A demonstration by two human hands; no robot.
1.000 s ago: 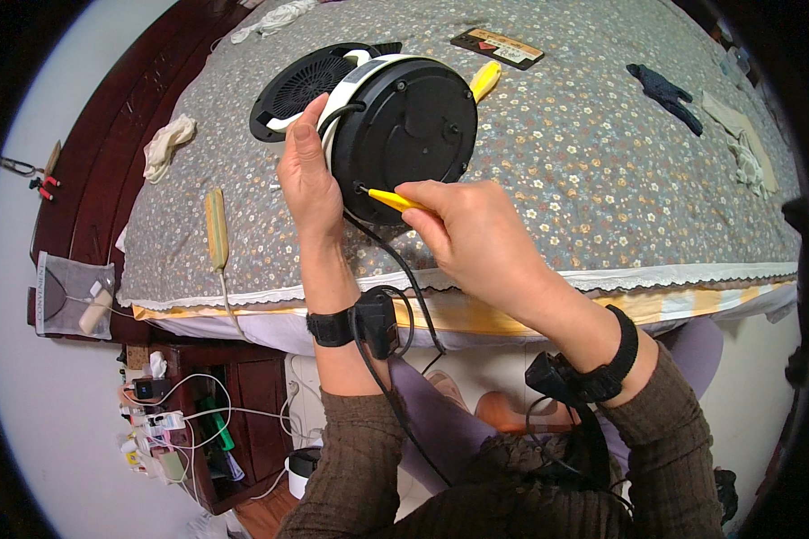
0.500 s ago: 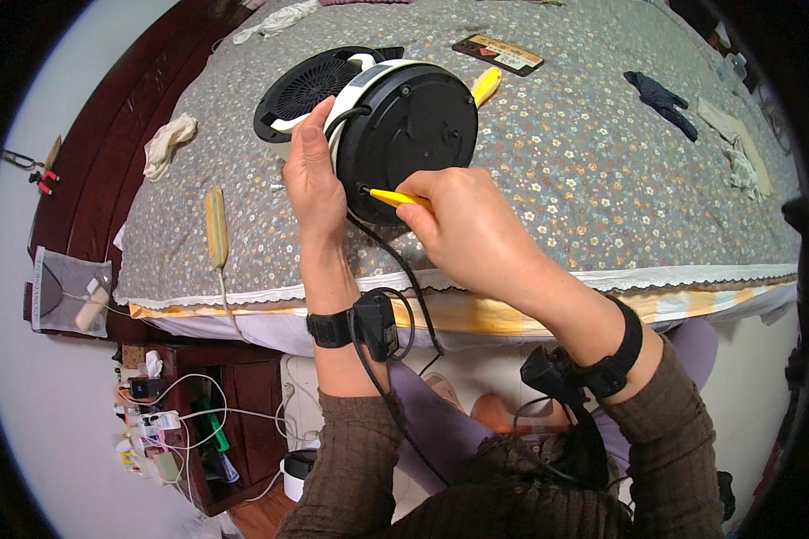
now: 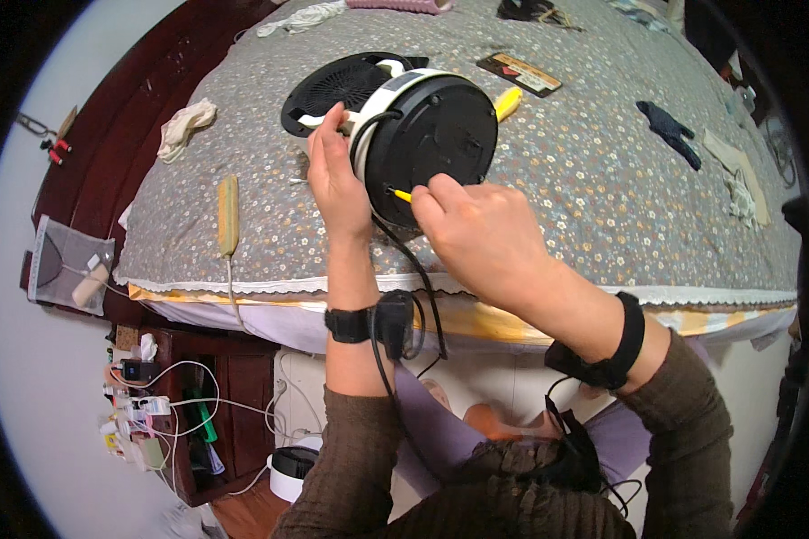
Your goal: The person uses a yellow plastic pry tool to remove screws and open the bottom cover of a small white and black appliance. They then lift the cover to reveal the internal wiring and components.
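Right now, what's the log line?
left hand: against round white-black appliance | right hand: pinching slim yellow tool at black base | below: grey floral bedspread

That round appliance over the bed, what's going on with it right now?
A person's left hand braces the side of a white round appliance with a black base, tilted so its underside faces them. The right hand grips what looks like a yellow screwdriver, its tip at a hole near the base's lower-left rim. The base is in place; whether a screw is turning can't be seen.
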